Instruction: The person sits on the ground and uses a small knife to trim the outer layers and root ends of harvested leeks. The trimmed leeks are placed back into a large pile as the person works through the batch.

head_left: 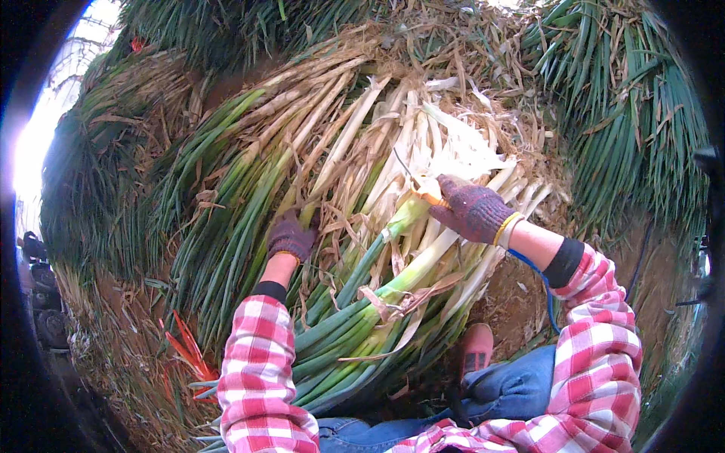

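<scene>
A large heap of green onions (393, 289) lies in front of me, with white stalks toward the far right and green leaves toward me. My left hand (291, 235), in a dark knitted glove, is closed around dry-leaved stalks at the heap's left middle; its fingertips are partly hidden among them. My right hand (474, 210), gloved alike, is closed on an orange-handled tool (433, 198) with a thin dark rod, just above the peeled white stalks (453, 147). The tool's exact kind is unclear. A blue hose (550, 302) runs down from beside the right wrist.
More green onion piles stand at the far right (627, 106), the left (106, 174) and the back (249, 26). Orange-red ties (192, 351) lie at the near left. Dry leaves and roots litter the brown ground (513, 294). A pink shoe (476, 347) shows beside my knee.
</scene>
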{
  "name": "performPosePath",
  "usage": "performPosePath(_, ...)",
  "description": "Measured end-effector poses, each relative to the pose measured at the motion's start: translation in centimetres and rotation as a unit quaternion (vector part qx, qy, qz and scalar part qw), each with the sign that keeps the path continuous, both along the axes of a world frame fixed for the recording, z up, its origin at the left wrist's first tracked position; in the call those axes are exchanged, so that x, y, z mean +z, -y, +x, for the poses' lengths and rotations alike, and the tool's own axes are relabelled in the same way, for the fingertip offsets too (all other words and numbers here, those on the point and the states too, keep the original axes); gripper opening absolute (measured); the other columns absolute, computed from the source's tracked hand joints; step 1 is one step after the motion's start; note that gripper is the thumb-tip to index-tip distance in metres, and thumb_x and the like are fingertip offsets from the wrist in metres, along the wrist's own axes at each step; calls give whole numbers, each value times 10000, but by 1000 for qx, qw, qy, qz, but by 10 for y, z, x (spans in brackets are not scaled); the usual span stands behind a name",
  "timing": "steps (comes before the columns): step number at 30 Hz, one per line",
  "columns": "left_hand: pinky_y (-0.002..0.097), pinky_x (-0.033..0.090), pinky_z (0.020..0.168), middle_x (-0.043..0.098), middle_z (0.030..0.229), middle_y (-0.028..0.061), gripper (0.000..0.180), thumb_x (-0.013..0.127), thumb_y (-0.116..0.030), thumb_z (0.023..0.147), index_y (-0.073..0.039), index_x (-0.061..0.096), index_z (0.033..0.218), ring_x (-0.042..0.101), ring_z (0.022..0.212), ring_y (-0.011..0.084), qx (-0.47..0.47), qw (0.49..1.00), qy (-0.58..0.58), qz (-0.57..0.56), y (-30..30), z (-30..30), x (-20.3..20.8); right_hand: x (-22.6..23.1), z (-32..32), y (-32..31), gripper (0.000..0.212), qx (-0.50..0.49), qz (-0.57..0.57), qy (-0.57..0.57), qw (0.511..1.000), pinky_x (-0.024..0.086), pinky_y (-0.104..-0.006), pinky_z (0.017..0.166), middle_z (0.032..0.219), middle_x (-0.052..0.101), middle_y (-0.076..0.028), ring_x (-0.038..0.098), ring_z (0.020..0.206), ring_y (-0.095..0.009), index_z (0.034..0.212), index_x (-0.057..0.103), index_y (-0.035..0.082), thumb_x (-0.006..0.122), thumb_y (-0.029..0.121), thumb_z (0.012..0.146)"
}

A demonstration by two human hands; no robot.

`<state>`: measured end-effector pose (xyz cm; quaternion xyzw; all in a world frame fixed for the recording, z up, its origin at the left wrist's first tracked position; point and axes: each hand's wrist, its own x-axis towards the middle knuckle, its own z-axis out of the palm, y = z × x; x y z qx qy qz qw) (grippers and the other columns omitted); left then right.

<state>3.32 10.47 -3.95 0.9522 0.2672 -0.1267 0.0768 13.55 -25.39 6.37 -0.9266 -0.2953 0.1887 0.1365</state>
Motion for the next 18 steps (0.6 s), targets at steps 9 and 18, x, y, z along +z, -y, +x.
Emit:
performPosePath(9, 496, 507, 1005, 609, 1331, 236, 566, 659, -202, 872, -114, 498, 1408, 605, 1225, 409, -32, 997, -73, -3, -17, -25, -15, 8, 0, -6, 486, -3, -11, -13, 1000, 534, -539, 857, 1065, 670, -289, 676, 1001, -450, 1222, 522, -4, 584, 408, 972)
performPosePath(18, 524, 529, 926, 665, 1167, 254, 625, 767, -388, 819, -50, 497, 1270, 656, 1080, 438, -61, 998, 2, -35, 10, -28, 26, 31, -10, -30, 509, 130, 4, -50, 990, 541, -521, 722, 892, 706, -246, 695, 818, -436, 1198, 503, -31, 546, 426, 978)
